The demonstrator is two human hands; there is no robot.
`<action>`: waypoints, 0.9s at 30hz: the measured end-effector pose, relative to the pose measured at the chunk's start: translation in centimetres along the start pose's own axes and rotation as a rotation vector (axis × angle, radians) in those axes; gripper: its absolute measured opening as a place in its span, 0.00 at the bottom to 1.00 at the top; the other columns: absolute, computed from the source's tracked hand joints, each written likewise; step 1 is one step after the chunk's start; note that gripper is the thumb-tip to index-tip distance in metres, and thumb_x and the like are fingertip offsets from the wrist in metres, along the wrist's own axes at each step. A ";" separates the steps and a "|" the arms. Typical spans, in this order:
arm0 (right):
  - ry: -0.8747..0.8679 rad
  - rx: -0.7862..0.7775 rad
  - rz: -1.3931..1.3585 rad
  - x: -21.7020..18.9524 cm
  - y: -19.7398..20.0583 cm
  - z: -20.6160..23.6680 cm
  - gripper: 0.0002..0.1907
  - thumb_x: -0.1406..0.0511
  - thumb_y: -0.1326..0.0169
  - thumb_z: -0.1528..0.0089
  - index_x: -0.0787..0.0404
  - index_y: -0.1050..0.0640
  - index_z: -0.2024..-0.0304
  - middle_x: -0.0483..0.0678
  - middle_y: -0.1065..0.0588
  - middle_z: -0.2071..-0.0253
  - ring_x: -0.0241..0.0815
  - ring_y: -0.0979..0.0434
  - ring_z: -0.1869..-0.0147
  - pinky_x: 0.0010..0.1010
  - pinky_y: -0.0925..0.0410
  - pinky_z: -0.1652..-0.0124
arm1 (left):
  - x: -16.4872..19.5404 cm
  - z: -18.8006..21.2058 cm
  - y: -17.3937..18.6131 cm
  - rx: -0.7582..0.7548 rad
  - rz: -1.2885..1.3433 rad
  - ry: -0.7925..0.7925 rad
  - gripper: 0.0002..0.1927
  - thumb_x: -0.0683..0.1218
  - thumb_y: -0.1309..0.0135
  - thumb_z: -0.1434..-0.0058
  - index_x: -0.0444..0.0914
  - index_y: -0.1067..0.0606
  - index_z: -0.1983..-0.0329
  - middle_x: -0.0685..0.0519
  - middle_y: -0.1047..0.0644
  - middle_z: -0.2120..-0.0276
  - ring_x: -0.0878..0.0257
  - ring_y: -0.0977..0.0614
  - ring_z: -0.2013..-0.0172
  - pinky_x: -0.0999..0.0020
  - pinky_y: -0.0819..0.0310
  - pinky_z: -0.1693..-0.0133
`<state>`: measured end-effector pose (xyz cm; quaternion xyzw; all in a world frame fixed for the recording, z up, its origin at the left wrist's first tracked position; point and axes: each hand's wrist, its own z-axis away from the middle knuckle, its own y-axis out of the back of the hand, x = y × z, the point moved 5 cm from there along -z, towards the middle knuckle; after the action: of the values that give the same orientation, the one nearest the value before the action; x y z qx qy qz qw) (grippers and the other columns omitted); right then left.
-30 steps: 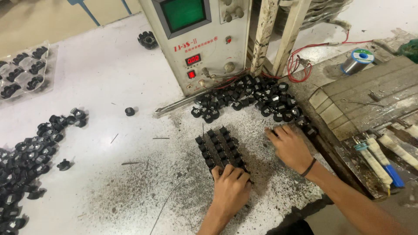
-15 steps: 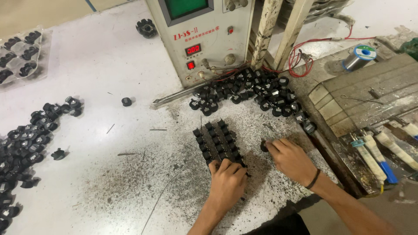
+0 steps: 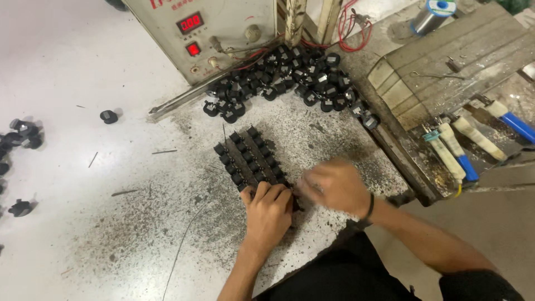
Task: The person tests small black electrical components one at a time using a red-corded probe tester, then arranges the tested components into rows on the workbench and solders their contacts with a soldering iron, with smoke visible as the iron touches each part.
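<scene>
A block of small black bobbin-like parts [image 3: 248,156] lies in neat rows on the dirty white table [image 3: 111,167]. My left hand [image 3: 267,214] presses its curled fingers against the near end of the block. My right hand [image 3: 334,187] is blurred, just right of the left one, touching the block's near right corner. What its fingers hold cannot be made out. A dark band sits on the right wrist.
A loose heap of the same black parts [image 3: 295,78] lies beyond the block, in front of a beige machine [image 3: 206,33] with a red display. Wooden blocks [image 3: 446,72] and blue-handled tools [image 3: 457,156] sit right. More black parts [image 3: 22,134] are scattered far left.
My right hand has come in from the far right of the block to its near corner, beside the left hand. The camera has moved closer and lower.
</scene>
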<state>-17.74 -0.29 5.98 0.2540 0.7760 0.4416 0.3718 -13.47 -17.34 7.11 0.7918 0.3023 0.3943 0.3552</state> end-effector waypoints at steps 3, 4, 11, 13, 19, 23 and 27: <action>-0.068 0.170 0.611 6.3 2.1 -4.9 0.16 0.65 0.42 0.43 0.63 0.16 0.54 0.53 0.21 0.49 0.47 0.23 0.46 0.43 0.31 0.51 | 0.1 0.1 0.8 0.008 0.000 -0.044 0.04 0.42 0.39 0.45 0.41 0.19 0.66 0.58 0.18 0.61 0.60 0.23 0.57 0.48 0.41 0.49; -0.108 0.072 0.717 8.0 1.7 -5.3 0.18 0.67 0.41 0.45 0.65 0.17 0.53 0.52 0.23 0.46 0.47 0.25 0.41 0.43 0.31 0.48 | 0.2 0.3 1.0 0.002 0.015 -0.051 0.05 0.41 0.40 0.46 0.42 0.19 0.66 0.58 0.18 0.60 0.60 0.23 0.56 0.48 0.41 0.48; 0.017 0.159 0.372 9.7 -0.1 -3.5 0.13 0.72 0.41 0.45 0.65 0.21 0.57 0.56 0.25 0.44 0.53 0.28 0.42 0.44 0.32 0.48 | 1.1 1.7 0.4 -0.080 0.072 -0.046 0.07 0.42 0.37 0.49 0.41 0.19 0.66 0.55 0.19 0.64 0.59 0.23 0.58 0.47 0.43 0.51; 0.011 0.146 0.440 9.4 0.2 -3.7 0.27 0.75 0.43 0.51 0.66 0.19 0.47 0.59 0.25 0.42 0.54 0.27 0.43 0.42 0.31 0.50 | 1.5 1.7 -0.1 -0.076 0.040 -0.051 0.06 0.41 0.36 0.47 0.40 0.20 0.65 0.55 0.19 0.63 0.59 0.23 0.58 0.49 0.42 0.50; -0.066 -0.020 0.292 7.8 1.0 -2.8 0.15 0.65 0.36 0.38 0.64 0.19 0.50 0.50 0.25 0.53 0.51 0.27 0.46 0.46 0.30 0.48 | 1.0 1.5 1.3 -0.013 0.172 0.013 0.07 0.45 0.33 0.45 0.42 0.18 0.64 0.58 0.18 0.60 0.61 0.22 0.56 0.52 0.42 0.49; -0.092 0.054 0.143 6.2 1.7 0.1 0.16 0.67 0.37 0.40 0.67 0.21 0.51 0.53 0.25 0.44 0.51 0.26 0.44 0.38 0.30 0.48 | 0.3 1.9 2.3 0.066 0.119 0.114 0.07 0.46 0.32 0.47 0.44 0.17 0.65 0.60 0.18 0.61 0.63 0.22 0.58 0.51 0.44 0.51; 0.076 -0.006 0.248 6.1 1.8 1.5 0.23 0.73 0.42 0.47 0.69 0.21 0.48 0.55 0.26 0.43 0.51 0.25 0.43 0.37 0.29 0.46 | 1.4 2.2 0.6 -0.004 0.070 0.054 0.07 0.44 0.34 0.47 0.42 0.19 0.65 0.58 0.19 0.60 0.61 0.22 0.57 0.50 0.44 0.50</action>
<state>-20.05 5.71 4.91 0.3301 0.7508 0.4958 0.2855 -10.80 -17.38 7.23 0.7901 0.2830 0.4285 0.3346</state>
